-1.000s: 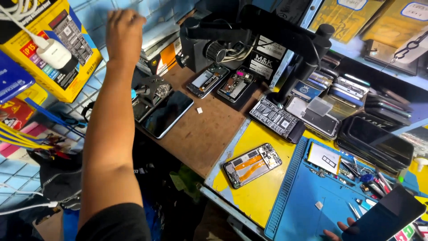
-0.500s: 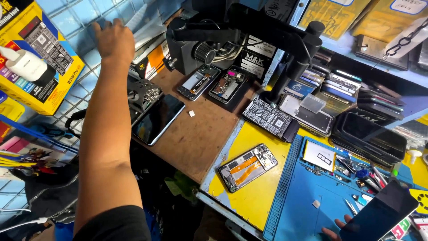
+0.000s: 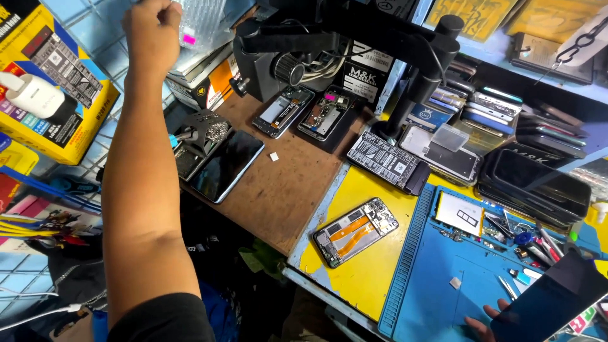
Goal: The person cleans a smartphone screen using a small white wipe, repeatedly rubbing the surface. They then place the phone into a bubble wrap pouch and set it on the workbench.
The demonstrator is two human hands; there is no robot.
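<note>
Bubble-wrap packet (image 3: 201, 22) sits atop the stacked boxes (image 3: 202, 73) at the bench's far left; left hand (image 3: 152, 28), open a second ago, is now fisted on its edge. Arm fully extended, raised up and across. Right hand (image 3: 484, 315), bottom right, fingers under a dark phone screen (image 3: 551, 304), holding it above the blue mat (image 3: 443, 285), unchanged.

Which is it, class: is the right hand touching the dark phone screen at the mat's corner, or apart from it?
Touching: the head view shows the right hand's fingertips pressed against the dark phone screen's lower edge.
</note>
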